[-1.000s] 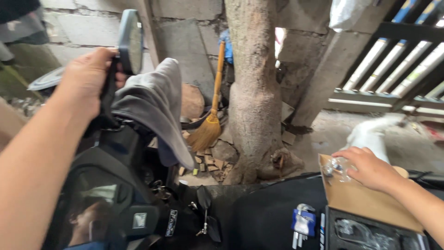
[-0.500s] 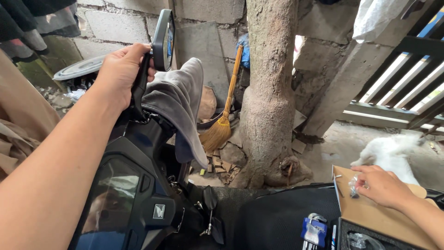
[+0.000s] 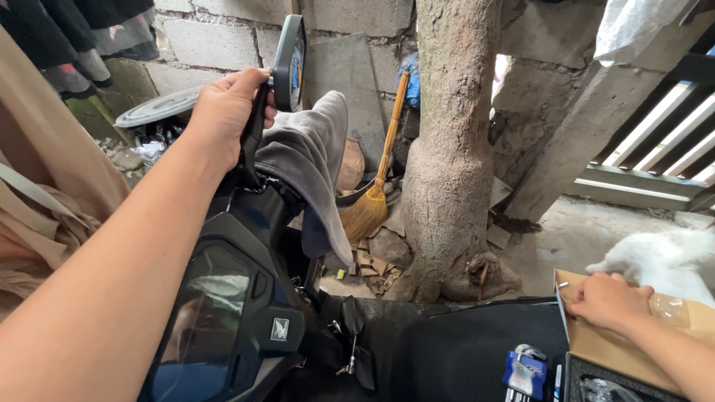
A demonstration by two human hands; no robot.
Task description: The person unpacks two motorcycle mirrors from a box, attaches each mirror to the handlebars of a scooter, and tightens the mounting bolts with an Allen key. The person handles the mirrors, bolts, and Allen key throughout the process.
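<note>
My left hand (image 3: 226, 110) grips the black stem of a scooter's rear-view mirror (image 3: 289, 53), which stands upright above the handlebar. A grey cloth (image 3: 313, 160) drapes over the handlebar just right of that hand. Below lies the scooter's dark dashboard panel (image 3: 212, 313). My right hand (image 3: 607, 299) rests on the upper edge of an open brown cardboard box (image 3: 607, 344) at the lower right, fingers curled over a small clear plastic bag (image 3: 669, 309). The box sits on the black scooter seat (image 3: 462, 350).
A thick tree trunk (image 3: 454, 141) rises ahead against a block wall, with an orange broom (image 3: 376, 186) leaning beside it. A white furry animal (image 3: 663, 257) lies behind the box. A blue set of hex keys (image 3: 523, 370) lies on the seat. Clothes hang at left.
The view has shifted left and closer. My right hand has lowered from holding the clear bag up to resting on the box edge. My left hand keeps its grip on the mirror stem.
</note>
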